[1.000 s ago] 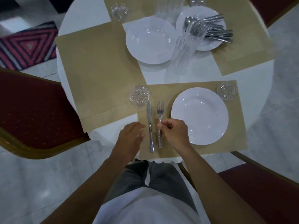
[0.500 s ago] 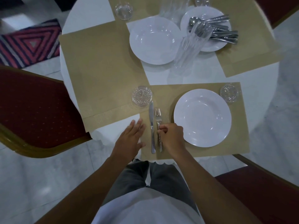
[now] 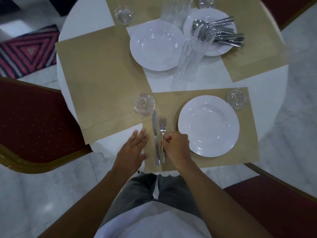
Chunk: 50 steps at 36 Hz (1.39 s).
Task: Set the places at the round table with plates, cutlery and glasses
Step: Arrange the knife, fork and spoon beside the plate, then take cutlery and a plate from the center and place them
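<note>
On the near tan placemat (image 3: 248,148) lie a white plate (image 3: 208,125), a knife (image 3: 155,133) and a fork (image 3: 162,127), the cutlery side by side left of the plate. My right hand (image 3: 176,148) pinches the fork's handle. My left hand (image 3: 133,150) rests flat with straight fingers on the mat's left edge, beside the knife. A glass (image 3: 144,104) stands above the knife and another glass (image 3: 236,99) at the mat's far right corner.
Farther back sit a second white plate (image 3: 157,45), a stack of clear glasses (image 3: 192,54) and a plate (image 3: 221,48) loaded with several spare cutlery pieces (image 3: 226,35). A glass (image 3: 123,14) stands at the far left. Red chairs (image 3: 34,121) flank the round table (image 3: 89,16).
My left hand flattened out onto the mat's edge. My right hand slid the fork left, closer to the knife, and a little toward me.
</note>
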Available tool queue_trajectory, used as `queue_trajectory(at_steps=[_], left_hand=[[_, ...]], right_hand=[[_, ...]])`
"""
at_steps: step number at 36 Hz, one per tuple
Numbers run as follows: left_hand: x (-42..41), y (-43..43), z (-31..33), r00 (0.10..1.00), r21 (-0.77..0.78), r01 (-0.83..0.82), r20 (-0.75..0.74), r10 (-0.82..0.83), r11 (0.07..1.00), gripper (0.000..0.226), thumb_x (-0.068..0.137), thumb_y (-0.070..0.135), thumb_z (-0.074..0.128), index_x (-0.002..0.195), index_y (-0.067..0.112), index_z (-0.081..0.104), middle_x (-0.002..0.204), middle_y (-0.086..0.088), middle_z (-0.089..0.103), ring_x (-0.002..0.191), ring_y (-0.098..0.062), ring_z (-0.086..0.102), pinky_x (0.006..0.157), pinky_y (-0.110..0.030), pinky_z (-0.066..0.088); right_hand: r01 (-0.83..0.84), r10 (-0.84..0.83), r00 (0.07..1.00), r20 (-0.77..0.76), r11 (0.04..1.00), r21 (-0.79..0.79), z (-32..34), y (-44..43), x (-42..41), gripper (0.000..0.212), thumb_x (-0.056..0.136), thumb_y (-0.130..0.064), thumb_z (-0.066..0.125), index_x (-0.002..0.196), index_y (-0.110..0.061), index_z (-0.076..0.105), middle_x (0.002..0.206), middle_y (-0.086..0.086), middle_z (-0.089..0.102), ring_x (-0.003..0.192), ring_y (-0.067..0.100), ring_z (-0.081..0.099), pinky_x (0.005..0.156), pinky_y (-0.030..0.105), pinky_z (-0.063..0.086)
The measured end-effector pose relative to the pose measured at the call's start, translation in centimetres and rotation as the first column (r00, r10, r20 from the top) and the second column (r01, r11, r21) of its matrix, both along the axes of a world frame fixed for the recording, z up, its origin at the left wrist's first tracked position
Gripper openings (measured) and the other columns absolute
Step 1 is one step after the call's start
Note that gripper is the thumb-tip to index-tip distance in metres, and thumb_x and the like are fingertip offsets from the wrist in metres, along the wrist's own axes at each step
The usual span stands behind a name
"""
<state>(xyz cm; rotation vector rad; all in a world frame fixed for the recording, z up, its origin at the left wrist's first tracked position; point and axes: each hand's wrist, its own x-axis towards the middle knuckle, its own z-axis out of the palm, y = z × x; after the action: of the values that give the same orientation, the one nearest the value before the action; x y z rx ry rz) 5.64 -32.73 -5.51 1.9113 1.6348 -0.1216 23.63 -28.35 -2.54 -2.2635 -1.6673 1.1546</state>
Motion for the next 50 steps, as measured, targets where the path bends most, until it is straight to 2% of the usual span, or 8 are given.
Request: queue_trajectory(at_steps=[6, 12, 16, 22, 34, 41, 45, 50], left_hand=[[-0.1, 0.3, 0.6, 0.999, -0.016, -0.013, 0.035, 0.013, 1.000, 0.076, 0.093, 0.041, 0.061, 0.156, 0.026, 0.020, 0.163, 0.013, 0.000, 0.151, -0.013, -0.001, 0.119, -0.033, 0.021], [2.1, 2.5, 3.3, 0.916, 0.068, -0.368, 0.196, 0.350, 0.927, 0.033, 0.097, 0.034, 0.056, 0.130, 0.030, 0.058, 0.135, 0.010, 0.059, 0.125, -0.013, 0.051, 0.103, -0.030, 0.039], [5.4, 6.1, 5.4, 0.926, 0.151, -0.321, 0.257, 0.276, 0.935, 0.022, 0.097, 0.029, 0.052, 0.117, 0.033, 0.061, 0.120, 0.011, 0.063, 0.112, -0.006, 0.052, 0.090, -0.021, 0.037], [11.8, 13.9, 7.3, 0.938, 0.271, -0.117, 0.347, 0.016, 0.955, 0.033, 0.094, 0.011, 0.054, 0.124, 0.017, 0.065, 0.123, 0.003, 0.066, 0.119, -0.016, 0.054, 0.106, -0.025, 0.037], [21.0, 26.5, 4.9, 0.965, 0.096, 0.058, 0.250, -0.081, 0.994, 0.039, 0.099, 0.017, 0.048, 0.137, 0.026, 0.055, 0.141, 0.005, 0.053, 0.131, -0.014, 0.045, 0.111, -0.028, 0.034], [23.8, 30.2, 2.2, 0.982, 0.026, 0.125, 0.139, -0.127, 0.992, 0.060, 0.098, 0.020, 0.055, 0.153, 0.019, 0.030, 0.162, 0.001, 0.021, 0.150, -0.015, 0.015, 0.117, -0.024, 0.010], [24.9, 31.0, 1.4, 0.993, -0.003, 0.109, 0.052, -0.109, 0.994, 0.075, 0.093, 0.012, 0.063, 0.155, 0.013, 0.021, 0.165, -0.002, 0.007, 0.152, -0.019, 0.002, 0.119, -0.034, 0.023], [25.7, 31.4, 1.2, 0.990, -0.032, 0.132, -0.040, -0.134, 0.991, 0.075, 0.094, 0.009, 0.059, 0.155, 0.011, 0.016, 0.165, -0.003, 0.003, 0.152, -0.022, 0.000, 0.114, -0.037, 0.034]], right_hand=[[0.012, -0.011, 0.998, -0.061, 1.000, 0.007, 0.4, 0.0, 1.2, 0.036, 0.093, -0.038, 0.068, 0.068, -0.014, 0.074, 0.060, -0.001, 0.067, 0.056, 0.010, 0.060, 0.056, 0.021, 0.045], [-0.014, 0.018, 0.988, -0.153, 1.000, 0.028, 1.1, 0.4, 3.1, 0.045, 0.096, -0.033, 0.061, 0.061, -0.004, 0.060, 0.055, 0.012, 0.057, 0.054, 0.027, 0.053, 0.062, 0.042, 0.052], [0.020, -0.012, 0.980, -0.198, 0.999, 0.035, 1.7, 1.3, 5.3, 0.040, 0.096, -0.035, 0.060, 0.062, -0.013, 0.064, 0.056, -0.001, 0.060, 0.066, 0.023, 0.060, 0.066, 0.042, 0.052], [0.096, -0.062, 0.977, -0.205, 0.983, 0.159, 2.6, 4.5, 9.8, 0.040, 0.099, -0.032, 0.059, 0.066, -0.014, 0.072, 0.060, -0.004, 0.070, 0.059, 0.012, 0.066, 0.077, 0.034, 0.054], [0.395, -0.308, 0.896, -0.320, 0.882, 0.258, 2.3, 15.3, 19.5, 0.027, 0.094, -0.028, 0.064, 0.068, -0.027, 0.071, 0.062, -0.010, 0.070, 0.052, 0.008, 0.069, 0.057, 0.021, 0.056], [0.426, -0.319, 0.883, -0.345, 0.853, 0.302, 2.9, 22.9, 21.7, 0.020, 0.092, -0.037, 0.066, 0.076, -0.027, 0.075, 0.066, -0.011, 0.072, 0.057, 0.008, 0.071, 0.065, 0.037, 0.064], [0.361, -0.248, 0.917, -0.313, 0.848, 0.389, 2.9, 27.1, 22.0, 0.023, 0.091, -0.032, 0.064, 0.071, -0.024, 0.073, 0.064, -0.008, 0.071, 0.059, 0.013, 0.071, 0.064, 0.039, 0.063], [0.247, -0.138, 0.962, -0.237, 0.812, 0.529, 2.5, 32.2, 21.3, 0.012, 0.091, -0.023, 0.067, 0.084, -0.026, 0.077, 0.061, -0.017, 0.065, 0.060, -0.003, 0.061, 0.064, 0.008, 0.046]])
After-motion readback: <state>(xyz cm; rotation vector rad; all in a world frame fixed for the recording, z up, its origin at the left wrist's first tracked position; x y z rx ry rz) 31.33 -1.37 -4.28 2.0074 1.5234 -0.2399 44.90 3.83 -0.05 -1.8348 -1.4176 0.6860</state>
